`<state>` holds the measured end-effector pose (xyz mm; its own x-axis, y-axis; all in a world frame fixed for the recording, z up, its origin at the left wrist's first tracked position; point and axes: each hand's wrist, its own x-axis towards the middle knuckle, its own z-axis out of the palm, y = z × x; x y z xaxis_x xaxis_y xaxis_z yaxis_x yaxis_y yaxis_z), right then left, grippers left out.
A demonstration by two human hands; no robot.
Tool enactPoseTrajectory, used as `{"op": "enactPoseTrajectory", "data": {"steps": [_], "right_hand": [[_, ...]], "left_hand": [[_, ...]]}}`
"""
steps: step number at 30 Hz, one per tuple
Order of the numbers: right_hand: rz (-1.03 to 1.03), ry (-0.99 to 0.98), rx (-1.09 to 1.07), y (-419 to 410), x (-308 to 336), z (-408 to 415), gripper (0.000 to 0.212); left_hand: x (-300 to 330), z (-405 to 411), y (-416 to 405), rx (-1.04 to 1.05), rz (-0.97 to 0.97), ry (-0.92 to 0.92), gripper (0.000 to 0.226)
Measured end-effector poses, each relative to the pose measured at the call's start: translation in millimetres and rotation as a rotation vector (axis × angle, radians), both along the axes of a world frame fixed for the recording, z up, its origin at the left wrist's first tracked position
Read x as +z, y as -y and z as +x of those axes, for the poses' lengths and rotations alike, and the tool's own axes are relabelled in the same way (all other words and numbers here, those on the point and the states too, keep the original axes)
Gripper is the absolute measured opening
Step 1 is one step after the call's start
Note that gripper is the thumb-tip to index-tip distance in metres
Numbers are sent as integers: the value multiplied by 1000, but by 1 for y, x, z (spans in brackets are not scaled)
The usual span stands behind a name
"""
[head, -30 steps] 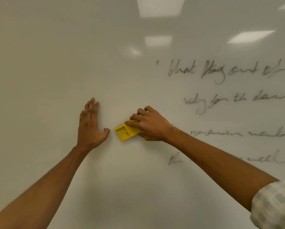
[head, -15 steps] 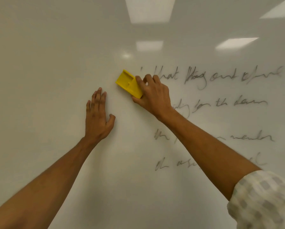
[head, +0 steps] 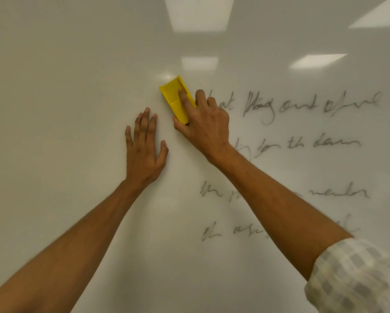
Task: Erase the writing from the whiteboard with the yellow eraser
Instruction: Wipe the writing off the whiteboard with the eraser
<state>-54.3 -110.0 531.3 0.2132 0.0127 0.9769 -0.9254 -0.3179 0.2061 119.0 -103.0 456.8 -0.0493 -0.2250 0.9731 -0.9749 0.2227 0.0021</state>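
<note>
Yellow eraser (head: 175,98) pressed against the whiteboard (head: 65,109), tilted, upper end leaning left. Right hand (head: 206,125) clamped on it: index finger laid along its back, thumb hooked under its lower end, other fingers curled at its right edge. Grey handwriting (head: 311,105) in four lines just right of those knuckles, first word partly hidden by them. Left hand (head: 144,150) flat on the bare board, fingers straight and close together, thumb splayed out toward the eraser, fingertips just below-left of it, not touching. Checked sleeve (head: 359,276) rolled up on the right arm.
</note>
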Motion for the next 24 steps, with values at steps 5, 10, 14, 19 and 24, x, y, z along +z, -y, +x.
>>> {"op": "enactPoseTrajectory", "data": {"steps": [5,10,14,19,24], "right_hand": [[13,26,-13,2,-4,-14,62],[14,91,29,0,-5,-37,73],[57,118,29,2,-9,-58,78],[63,135,-13,8,-13,-80,73],[56,158,-6,9,-15,-103,72]], "left_hand": [[9,-6,1,21,-27,31,68],[20,-21,2,3,-26,49,70],[23,-30,4,-34,-9,71,71],[22,-40,6,-21,8,88,71],[21,-45,10,0,13,87,73]]}}
